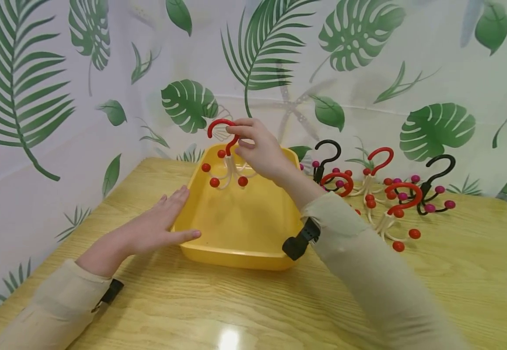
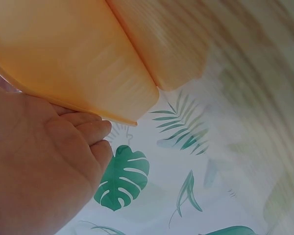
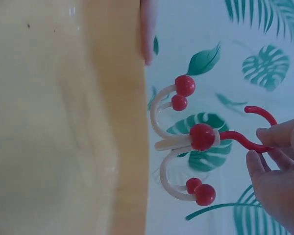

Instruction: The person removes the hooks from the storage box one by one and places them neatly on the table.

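Note:
A yellow plastic basin (image 1: 240, 258) stands on the wooden table. My right hand (image 1: 263, 148) pinches the red hook of a multi-arm hook hanger (image 1: 229, 164), which hangs over the basin's far part. In the right wrist view, the hanger (image 3: 203, 137) has cream curved arms tipped with red balls, and the thumb and fingers of the right hand (image 3: 279, 161) close on its hook. My left hand (image 1: 159, 224) lies along the basin's left rim with fingers extended. The left wrist view shows that hand (image 2: 49, 152) touching the rim of the basin (image 2: 78, 58) from outside.
Right of the basin lies a group of similar hangers, among them a black one with pink balls (image 1: 432, 187), another black one (image 1: 328, 158) and a red-and-cream one (image 1: 389, 221). A leaf-patterned cloth (image 1: 358, 112) hangs behind the table (image 1: 192, 311).

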Demonstrator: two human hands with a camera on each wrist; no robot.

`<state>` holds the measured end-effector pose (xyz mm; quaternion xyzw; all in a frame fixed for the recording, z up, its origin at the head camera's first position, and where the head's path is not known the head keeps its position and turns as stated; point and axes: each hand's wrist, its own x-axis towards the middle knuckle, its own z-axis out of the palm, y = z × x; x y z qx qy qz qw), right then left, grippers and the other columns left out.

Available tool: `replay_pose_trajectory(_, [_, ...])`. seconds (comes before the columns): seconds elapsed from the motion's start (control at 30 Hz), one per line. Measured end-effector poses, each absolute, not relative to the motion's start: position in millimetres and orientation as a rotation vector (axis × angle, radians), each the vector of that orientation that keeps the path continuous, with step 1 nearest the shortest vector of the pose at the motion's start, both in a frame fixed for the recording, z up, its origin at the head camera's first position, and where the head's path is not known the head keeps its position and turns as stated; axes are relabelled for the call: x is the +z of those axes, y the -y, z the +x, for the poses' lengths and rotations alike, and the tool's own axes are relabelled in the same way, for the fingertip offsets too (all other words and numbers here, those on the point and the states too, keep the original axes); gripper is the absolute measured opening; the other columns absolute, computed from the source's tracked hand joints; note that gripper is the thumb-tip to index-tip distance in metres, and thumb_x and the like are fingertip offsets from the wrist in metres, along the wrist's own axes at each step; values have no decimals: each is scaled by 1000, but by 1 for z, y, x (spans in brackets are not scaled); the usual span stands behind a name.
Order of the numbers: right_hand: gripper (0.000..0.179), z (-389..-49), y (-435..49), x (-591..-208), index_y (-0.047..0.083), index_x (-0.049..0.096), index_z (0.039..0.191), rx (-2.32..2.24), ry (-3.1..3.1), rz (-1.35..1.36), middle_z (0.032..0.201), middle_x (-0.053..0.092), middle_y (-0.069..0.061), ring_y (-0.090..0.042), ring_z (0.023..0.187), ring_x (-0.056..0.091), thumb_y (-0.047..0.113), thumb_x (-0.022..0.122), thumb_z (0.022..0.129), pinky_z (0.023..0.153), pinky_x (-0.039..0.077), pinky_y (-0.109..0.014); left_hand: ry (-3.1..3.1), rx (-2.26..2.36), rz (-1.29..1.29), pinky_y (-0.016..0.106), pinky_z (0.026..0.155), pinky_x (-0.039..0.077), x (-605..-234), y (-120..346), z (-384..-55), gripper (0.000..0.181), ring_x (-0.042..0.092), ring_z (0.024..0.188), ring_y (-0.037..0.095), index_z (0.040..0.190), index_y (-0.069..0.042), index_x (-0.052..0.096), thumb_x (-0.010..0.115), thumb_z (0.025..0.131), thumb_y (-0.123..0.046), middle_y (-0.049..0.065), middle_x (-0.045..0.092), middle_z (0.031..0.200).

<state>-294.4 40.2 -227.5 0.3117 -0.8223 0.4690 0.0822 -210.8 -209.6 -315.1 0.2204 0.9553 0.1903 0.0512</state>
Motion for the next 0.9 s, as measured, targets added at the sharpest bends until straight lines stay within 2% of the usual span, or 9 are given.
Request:
replay_pose_trajectory(0.17, [29, -267, -57, -215, 0, 66, 119, 1407, 2334, 913, 127, 52, -7, -18, 111, 55, -1, 62, 91, 93, 48, -27, -2912, 584, 696, 53, 114, 3, -314, 209, -209, 104, -2, 144, 33, 153, -3, 1, 49, 87, -67, 12, -4, 159])
replay_pose_trajectory(0.4, [19, -233, -96, -206, -2, 73, 104, 1380, 2086, 960, 111, 62, -7, -15, 101, 59, -5, 66, 86, 87, 52, -26, -2913, 594, 705, 53, 114, 3, -314, 208, -208, 104, -2, 144, 34, 152, -2, 0, 49, 88, -66, 12, -4, 159])
replay_pose_trajectory(0.7, [21, -185, -158, -199, -4, 71, 105, 1367, 2072, 843, 111, 60, -6, -15, 94, 63, -9, 66, 85, 80, 52, -18, -2910, 598, 722, 50, 115, 2, -316, 209, -210, 102, -4, 144, 29, 152, -2, 0, 49, 89, -65, 10, -6, 159])
replay_pose_trajectory(0.9, [23, -170, -192, -206, -5, 71, 104, 1295, 2104, 727, 109, 61, -6, -14, 91, 63, -11, 67, 82, 78, 52, -16, -2916, 592, 730, 51, 115, 2, -316, 208, -212, 102, -3, 144, 29, 152, -2, 0, 50, 88, -65, 10, -5, 159])
